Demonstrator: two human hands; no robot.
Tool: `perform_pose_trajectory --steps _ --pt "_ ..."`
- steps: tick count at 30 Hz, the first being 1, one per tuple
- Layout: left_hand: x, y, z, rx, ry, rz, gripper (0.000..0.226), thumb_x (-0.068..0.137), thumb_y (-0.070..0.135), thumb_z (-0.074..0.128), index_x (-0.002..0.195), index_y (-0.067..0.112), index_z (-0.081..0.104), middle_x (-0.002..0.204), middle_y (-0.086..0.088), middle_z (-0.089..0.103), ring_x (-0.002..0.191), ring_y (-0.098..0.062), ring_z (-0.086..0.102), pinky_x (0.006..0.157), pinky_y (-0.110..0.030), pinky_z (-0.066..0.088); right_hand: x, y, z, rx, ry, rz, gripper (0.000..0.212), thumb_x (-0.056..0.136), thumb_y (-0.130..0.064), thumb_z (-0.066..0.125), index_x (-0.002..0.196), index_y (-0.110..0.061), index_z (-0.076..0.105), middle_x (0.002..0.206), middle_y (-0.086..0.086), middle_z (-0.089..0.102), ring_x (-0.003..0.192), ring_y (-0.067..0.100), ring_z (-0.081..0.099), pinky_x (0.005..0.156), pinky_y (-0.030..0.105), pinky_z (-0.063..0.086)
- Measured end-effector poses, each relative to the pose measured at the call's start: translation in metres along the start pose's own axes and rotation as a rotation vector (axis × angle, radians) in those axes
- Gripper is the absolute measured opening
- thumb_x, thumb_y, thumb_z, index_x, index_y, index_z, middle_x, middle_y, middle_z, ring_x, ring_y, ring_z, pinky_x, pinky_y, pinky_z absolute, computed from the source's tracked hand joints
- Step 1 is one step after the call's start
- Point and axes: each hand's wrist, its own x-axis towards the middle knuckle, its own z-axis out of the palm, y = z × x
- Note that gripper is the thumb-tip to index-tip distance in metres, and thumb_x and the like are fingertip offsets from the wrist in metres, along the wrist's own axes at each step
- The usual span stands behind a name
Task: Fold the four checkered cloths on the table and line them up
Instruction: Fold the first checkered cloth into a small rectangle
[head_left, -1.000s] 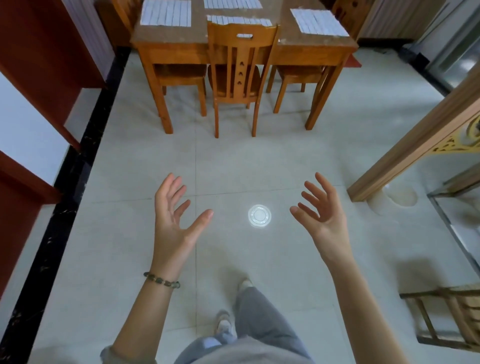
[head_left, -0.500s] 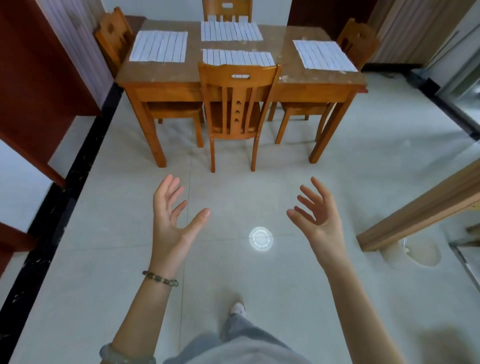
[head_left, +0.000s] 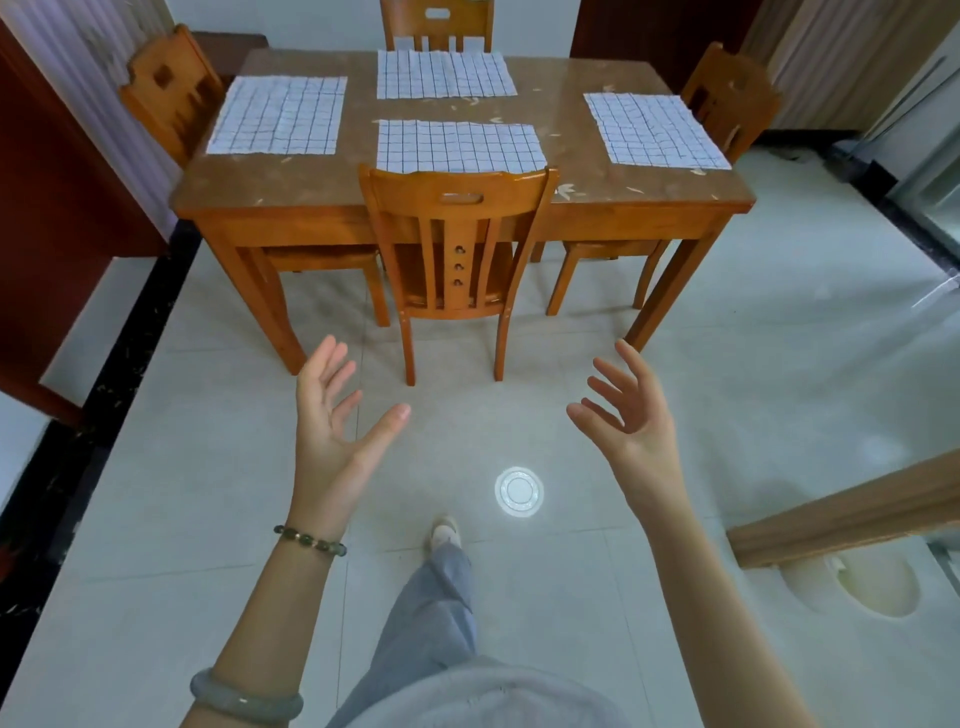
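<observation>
left hand (head_left: 332, 431) is hanging over the floor, fingers spread, empty | right hand (head_left: 631, 421) same | four cloths (head_left: 460, 146) are lying flat on table (head_left: 322, 182)

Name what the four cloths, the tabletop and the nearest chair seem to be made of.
Cloths, e.g. the nearest cloth: probably thin woven fabric, matte; creases, frayed edges.
Tabletop: glossy, stone-like or glass-covered; shows reflections.
Nearest chair: varnished wood; visible grain, sheen.
</observation>
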Motion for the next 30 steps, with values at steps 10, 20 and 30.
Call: perform_pose_trajectory --steps 10,20,30 --pt "0.19 -0.019 0.044 -0.024 0.009 0.008 0.086 0.07 0.023 0.074 0.143 0.027 0.029 0.144 0.012 0.038 0.132 -0.001 0.04 0.109 -0.033 0.037 0.199 -0.005 0.028 -0.037 0.046 -0.035 0.072 0.079 -0.017 0.075 0.136 -0.038 0.035 0.135 -0.007 0.051 0.119 0.008 0.054 0.093 0.021 0.048" --pt "0.318 -0.034 0.085 -0.005 -0.021 -0.012 0.091 0.063 0.039 0.075 0.141 0.032 0.029 0.143 0.015 0.039 0.133 -0.004 0.04 0.109 -0.034 0.037 0.33 0.003 0.044 -0.016 0.047 -0.006 0.075 0.078 -0.015 0.075 0.14 -0.031 0.036 0.133 -0.005 0.053 0.118 0.008 0.055 0.093 0.021 0.05" --pt "0.459 -0.061 0.134 0.013 0.113 0.016 0.089 0.069 0.022 0.076 0.145 0.021 0.029 0.147 0.002 0.037 0.133 -0.009 0.041 0.109 -0.037 0.039 0.495 0.011 0.05 0.045 -0.034 -0.03 0.072 0.08 -0.007 0.074 0.139 -0.03 0.039 0.133 0.001 0.054 0.121 0.012 0.054 0.1 0.032 0.048"
